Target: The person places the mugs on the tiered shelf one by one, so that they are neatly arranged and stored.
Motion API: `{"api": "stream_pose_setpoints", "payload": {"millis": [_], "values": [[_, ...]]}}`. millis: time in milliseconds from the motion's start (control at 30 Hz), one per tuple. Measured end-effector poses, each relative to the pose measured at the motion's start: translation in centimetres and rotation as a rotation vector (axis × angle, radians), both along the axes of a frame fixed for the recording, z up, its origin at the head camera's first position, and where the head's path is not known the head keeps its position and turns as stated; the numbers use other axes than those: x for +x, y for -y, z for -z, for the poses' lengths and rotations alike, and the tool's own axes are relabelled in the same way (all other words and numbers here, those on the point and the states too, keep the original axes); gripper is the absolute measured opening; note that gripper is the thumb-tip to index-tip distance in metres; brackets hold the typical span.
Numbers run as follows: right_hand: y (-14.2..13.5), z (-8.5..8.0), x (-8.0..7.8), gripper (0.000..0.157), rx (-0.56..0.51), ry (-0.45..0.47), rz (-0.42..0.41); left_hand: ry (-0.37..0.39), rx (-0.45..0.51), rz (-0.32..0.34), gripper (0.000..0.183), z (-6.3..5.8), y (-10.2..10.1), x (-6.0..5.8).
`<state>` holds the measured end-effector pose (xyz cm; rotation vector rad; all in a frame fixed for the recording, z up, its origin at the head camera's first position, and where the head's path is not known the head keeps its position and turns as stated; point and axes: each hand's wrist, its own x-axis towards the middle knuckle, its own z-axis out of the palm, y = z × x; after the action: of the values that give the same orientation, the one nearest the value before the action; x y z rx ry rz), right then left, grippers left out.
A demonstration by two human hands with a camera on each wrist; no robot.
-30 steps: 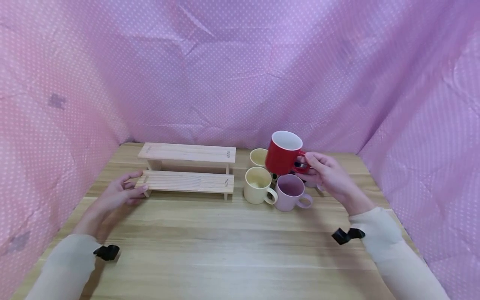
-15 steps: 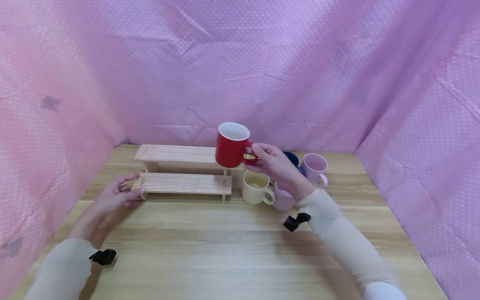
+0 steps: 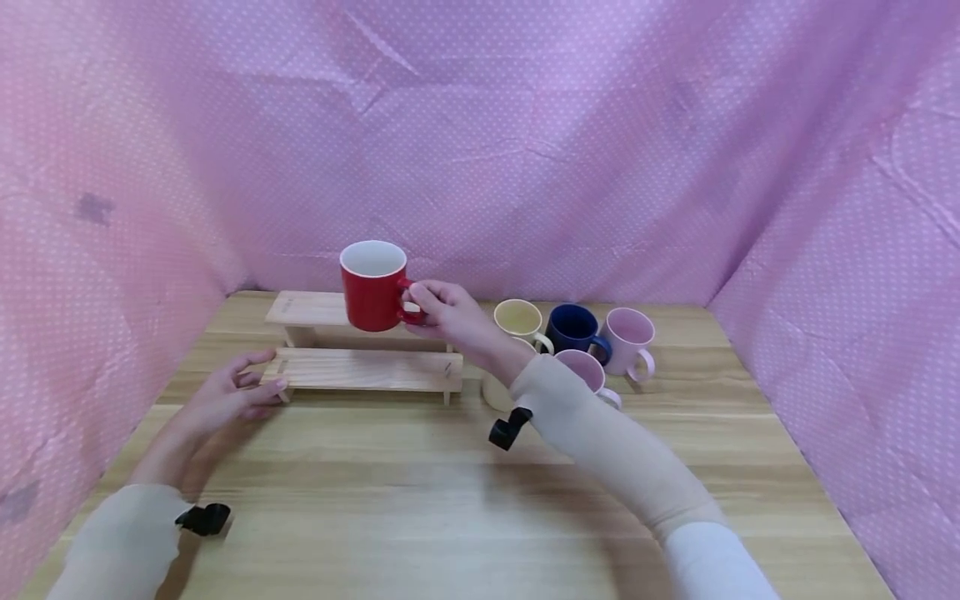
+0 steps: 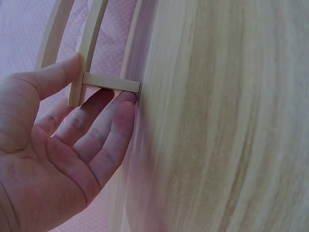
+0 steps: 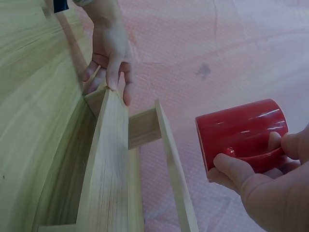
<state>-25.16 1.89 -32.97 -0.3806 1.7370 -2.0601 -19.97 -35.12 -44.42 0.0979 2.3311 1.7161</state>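
Observation:
By its handle, my right hand (image 3: 453, 321) holds a red mug (image 3: 371, 292) with a white inside. The mug is upright in the air, over the upper board of a two-step wooden shelf (image 3: 375, 369). In the right wrist view the fingers are curled round the mug's handle (image 5: 263, 159). My left hand (image 3: 225, 396) grips the left end of the shelf's lower board. Seen from the left wrist, the thumb (image 4: 60, 75) lies on the board's edge, and the other fingers are by the short leg (image 4: 111, 82).
Right of the shelf stand a yellow mug (image 3: 517, 317), a dark blue mug (image 3: 572, 325) and two pink mugs, one farther back (image 3: 630, 329). A cream mug (image 3: 497, 393) is partly hidden behind the right forearm. Pink dotted cloth (image 3: 480, 150) surrounds the wooden table (image 3: 360, 500).
My right hand has carried the red mug left, from above the group of mugs to over the upper board. The left hand has stayed at the shelf's left end.

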Motion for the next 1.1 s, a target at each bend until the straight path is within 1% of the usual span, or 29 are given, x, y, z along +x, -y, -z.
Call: {"api": "stream_pose_setpoints", "payload": {"millis": [200, 333, 533, 833, 967, 1100], "values": [[3.5, 0.3, -0.7, 0.030, -0.013, -0.008, 0.000, 0.026, -0.009, -0.017, 0.080, 0.3, 0.2, 0.1], [5.8, 0.5, -1.0, 0.029, -0.021, -0.039, 0.022, 0.030, -0.009, -0.013, 0.081, 0.4, 0.3, 0.1], [8.5, 0.9, -1.4, 0.027, 0.007, -0.073, 0.042, 0.034, -0.013, -0.005, 0.081, 0.3, 0.2, 0.0], [11.1, 1.3, -1.7, 0.025, 0.055, -0.111, 0.083, 0.039, -0.078, -0.012, 0.082, 0.0, -0.2, 0.1], [11.8, 1.6, -1.8, 0.025, 0.076, -0.125, 0.110, 0.042, -0.080, -0.020, 0.081, -0.1, -0.3, 0.3], [12.5, 2.2, -1.7, 0.027, 0.094, -0.110, 0.126, 0.055, -0.078, -0.033, 0.082, 0.0, -0.3, 0.7]]}}
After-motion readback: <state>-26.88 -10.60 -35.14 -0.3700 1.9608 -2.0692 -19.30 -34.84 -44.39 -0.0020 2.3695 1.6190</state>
